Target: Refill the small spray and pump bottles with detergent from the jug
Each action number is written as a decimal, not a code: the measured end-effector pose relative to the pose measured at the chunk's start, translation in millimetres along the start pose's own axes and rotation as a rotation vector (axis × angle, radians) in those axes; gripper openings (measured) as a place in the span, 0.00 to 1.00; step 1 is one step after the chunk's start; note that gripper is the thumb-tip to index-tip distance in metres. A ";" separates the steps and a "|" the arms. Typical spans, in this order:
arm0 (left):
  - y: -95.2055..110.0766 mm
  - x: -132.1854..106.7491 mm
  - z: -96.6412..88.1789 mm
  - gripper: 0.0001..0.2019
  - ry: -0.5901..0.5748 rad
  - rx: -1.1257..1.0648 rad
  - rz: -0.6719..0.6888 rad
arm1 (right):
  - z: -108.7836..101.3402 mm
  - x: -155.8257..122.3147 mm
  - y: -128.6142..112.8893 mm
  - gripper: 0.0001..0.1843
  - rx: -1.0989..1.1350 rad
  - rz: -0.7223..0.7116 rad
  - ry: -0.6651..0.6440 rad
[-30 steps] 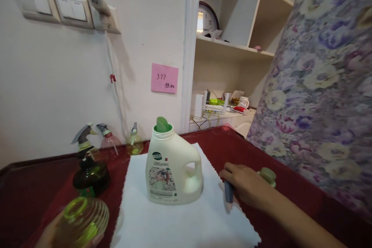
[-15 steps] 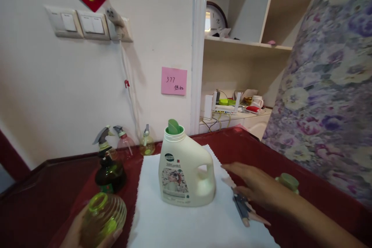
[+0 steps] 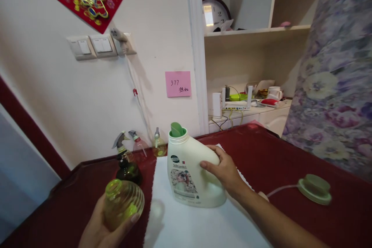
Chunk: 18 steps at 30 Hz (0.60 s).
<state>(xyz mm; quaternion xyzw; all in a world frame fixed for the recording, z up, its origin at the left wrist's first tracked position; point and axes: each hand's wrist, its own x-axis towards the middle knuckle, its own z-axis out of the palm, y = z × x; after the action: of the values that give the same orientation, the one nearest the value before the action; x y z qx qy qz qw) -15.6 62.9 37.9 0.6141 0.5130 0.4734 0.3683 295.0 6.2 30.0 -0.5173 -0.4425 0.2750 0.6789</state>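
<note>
Half a second ago the right grip (image 3: 222,166) was splayed above a grey trigger sprayer head at the white sheet's right edge; now it is closed on the handle side of the pale green plastic jug with a printed label (image 3: 184,178), thumb across the near face. The left grip (image 3: 106,226) stays wrapped around the yellow-green, ribbed transparent bottle (image 3: 124,203), whose mouth points up.

From the right grip, the jug's body extends toward 9 o'clock, over the white zigzag-edged sheet (image 3: 162,226); I cannot tell whether its base touches. The bottle sits at the jug's 8 o'clock, apart from it. At 3 o'clock, a pale green round cap (image 3: 314,189) rests on the dark red worktop (image 3: 58,209).
</note>
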 end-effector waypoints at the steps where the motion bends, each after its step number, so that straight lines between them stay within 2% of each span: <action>1: -0.4 -0.1 4.0 0.42 -0.001 -0.018 0.002 | 3.3 0.1 -1.1 0.35 0.008 0.000 0.037; 5: -7.7 0.1 26.8 0.43 -0.053 -0.168 -0.008 | 5.1 1.0 -17.3 0.34 0.004 -0.016 0.082; 9: -18.8 1.0 49.4 0.47 -0.187 -0.230 0.000 | -12.2 3.9 -48.4 0.32 -0.073 -0.055 0.076; 13: -28.2 -3.6 66.5 0.44 -0.302 -0.231 0.015 | -33.3 5.3 -72.7 0.28 -0.366 -0.182 0.077; 18: -47.8 -14.4 80.7 0.38 -0.269 -0.256 -0.013 | -54.8 5.9 -75.6 0.26 -0.732 -0.266 -0.050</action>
<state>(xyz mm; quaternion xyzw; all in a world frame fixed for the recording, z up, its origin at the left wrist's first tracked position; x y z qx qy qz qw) 47.9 61.2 -32.5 0.6167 0.3984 0.4460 0.5120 339.8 -37.7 99.3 -0.6566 -0.5909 0.0211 0.4682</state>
